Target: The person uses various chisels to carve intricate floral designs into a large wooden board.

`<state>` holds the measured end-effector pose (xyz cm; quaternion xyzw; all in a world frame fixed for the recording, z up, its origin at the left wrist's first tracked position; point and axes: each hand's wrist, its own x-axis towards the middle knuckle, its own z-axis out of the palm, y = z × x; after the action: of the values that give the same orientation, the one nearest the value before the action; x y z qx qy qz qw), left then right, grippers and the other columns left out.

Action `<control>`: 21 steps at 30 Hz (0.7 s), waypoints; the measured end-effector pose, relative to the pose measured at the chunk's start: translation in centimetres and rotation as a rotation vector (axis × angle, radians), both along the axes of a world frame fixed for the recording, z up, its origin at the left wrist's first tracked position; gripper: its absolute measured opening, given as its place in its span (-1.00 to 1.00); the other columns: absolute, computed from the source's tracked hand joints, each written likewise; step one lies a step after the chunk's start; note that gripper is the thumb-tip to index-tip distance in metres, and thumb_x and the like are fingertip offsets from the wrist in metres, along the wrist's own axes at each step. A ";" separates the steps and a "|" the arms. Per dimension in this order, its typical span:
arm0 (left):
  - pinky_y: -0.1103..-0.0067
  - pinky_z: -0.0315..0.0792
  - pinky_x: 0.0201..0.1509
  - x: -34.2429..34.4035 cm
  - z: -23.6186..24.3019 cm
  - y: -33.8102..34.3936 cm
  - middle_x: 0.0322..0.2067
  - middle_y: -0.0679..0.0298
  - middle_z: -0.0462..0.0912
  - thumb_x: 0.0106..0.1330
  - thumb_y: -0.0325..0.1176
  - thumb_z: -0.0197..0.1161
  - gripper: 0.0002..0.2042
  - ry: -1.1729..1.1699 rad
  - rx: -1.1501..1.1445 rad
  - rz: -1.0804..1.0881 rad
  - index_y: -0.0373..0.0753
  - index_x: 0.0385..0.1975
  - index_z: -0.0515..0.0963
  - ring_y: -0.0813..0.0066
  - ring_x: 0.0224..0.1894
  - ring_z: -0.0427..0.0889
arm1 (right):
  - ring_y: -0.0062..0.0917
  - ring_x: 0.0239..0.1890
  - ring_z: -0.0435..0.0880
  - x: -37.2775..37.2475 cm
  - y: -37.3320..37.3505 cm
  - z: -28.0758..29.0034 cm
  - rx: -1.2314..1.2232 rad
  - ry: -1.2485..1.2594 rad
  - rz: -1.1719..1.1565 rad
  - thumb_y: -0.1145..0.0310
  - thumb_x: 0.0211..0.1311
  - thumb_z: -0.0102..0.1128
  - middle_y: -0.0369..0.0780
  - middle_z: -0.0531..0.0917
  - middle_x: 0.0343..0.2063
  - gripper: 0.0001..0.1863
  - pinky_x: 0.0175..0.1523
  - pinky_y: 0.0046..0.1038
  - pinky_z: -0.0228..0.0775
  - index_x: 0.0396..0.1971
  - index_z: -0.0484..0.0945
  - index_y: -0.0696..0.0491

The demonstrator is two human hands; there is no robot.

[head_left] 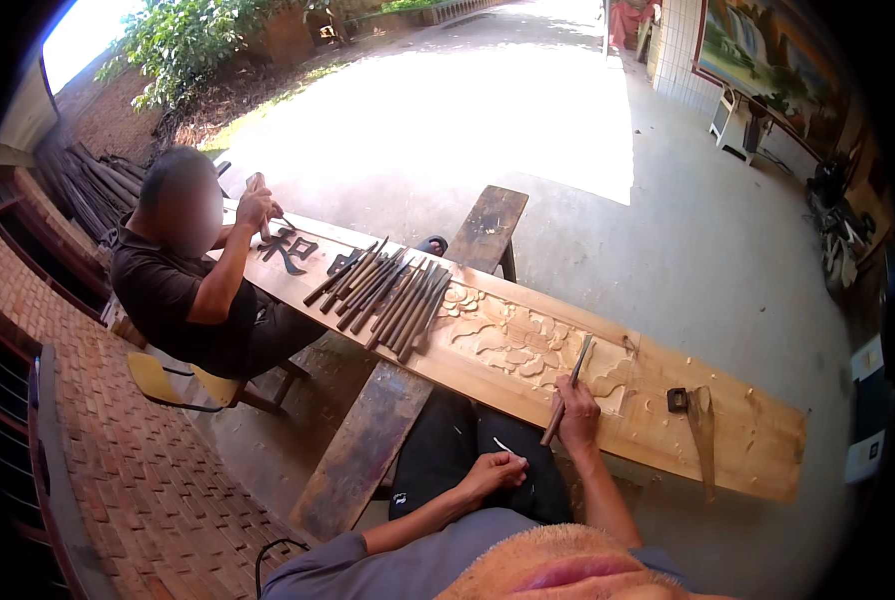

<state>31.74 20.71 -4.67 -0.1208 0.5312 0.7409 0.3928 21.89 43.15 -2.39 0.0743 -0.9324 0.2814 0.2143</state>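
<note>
My right hand (576, 412) is closed around a carving chisel (556, 424), its dark metal blade pointing up and away over the board. Under and beside that hand lies a long wooden board (658, 400) with a flower-and-leaf relief (528, 345) cut into it. Over my dark trousers my left hand (495, 474) is curled in a pinch. A thin white stick (505, 447), like a cigarette, sticks out from its fingers. A row of wooden-handled chisels (383, 295) covers the board left of the relief.
A wooden mallet (703, 425) with a dark head lies on the board's right part, among chips. At the far left end a seated co-worker (193, 270) holds tools over dark carved characters (288, 250). Worn benches (363, 450) support the board. A motorcycle (840, 225) stands right.
</note>
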 end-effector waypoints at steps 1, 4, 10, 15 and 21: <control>0.68 0.61 -0.07 -0.3 -0.2 0.0 -0.27 0.36 0.80 0.66 -0.12 0.34 -0.74 -0.010 -0.005 -0.006 -0.20 -0.05 0.74 0.65 -0.26 0.74 | 0.02 -0.06 0.77 0.0 0.1 -0.2 -0.008 0.017 -0.004 0.52 0.36 0.30 -0.01 0.77 -0.14 -0.72 -0.02 -0.06 0.64 0.04 0.65 0.05; 0.69 0.58 -0.16 -1.4 1.0 -0.1 -0.32 0.40 0.77 0.67 -0.13 0.32 -0.75 0.004 -0.046 -0.011 -0.20 -0.10 0.72 0.69 -0.31 0.71 | 0.02 -0.02 0.78 -0.7 0.1 -0.8 -0.017 0.035 0.003 0.50 0.39 0.29 -0.01 0.78 -0.07 -0.72 0.01 -0.08 0.65 0.06 0.67 0.03; 0.68 0.54 -0.47 -0.6 -1.8 0.9 -0.52 0.34 0.73 0.67 -0.17 0.30 -0.73 0.025 0.043 0.130 -0.25 -0.20 0.72 0.64 -0.55 0.67 | 0.02 0.11 0.75 -0.5 0.9 -1.5 -0.018 -0.028 0.015 0.56 0.45 0.25 -0.04 0.78 0.04 -0.71 0.15 -0.07 0.61 0.12 0.63 0.11; 0.67 0.56 -0.50 -0.5 -1.7 0.7 -0.54 0.30 0.75 0.69 -0.20 0.26 -0.74 -0.015 0.094 0.161 -0.26 -0.19 0.71 0.58 -0.59 0.70 | 0.06 0.09 0.76 -0.5 0.5 -2.0 -0.006 -0.072 0.024 0.56 0.49 0.22 0.03 0.76 0.06 -0.70 0.12 -0.06 0.61 0.16 0.62 0.09; 0.69 0.56 -0.50 -0.8 -1.6 -0.1 -0.55 0.28 0.75 0.68 -0.24 0.26 -0.75 -0.037 0.122 0.170 -0.28 -0.20 0.71 0.58 -0.61 0.71 | 0.05 0.07 0.77 -0.7 -0.2 -1.6 -0.010 -0.058 0.012 0.53 0.52 0.22 0.01 0.76 0.03 -0.72 0.08 -0.07 0.62 0.15 0.62 0.04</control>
<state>30.95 20.58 -6.27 -0.1548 0.4654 0.8003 0.3449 21.17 42.93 -3.99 0.0709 -0.9363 0.2893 0.1858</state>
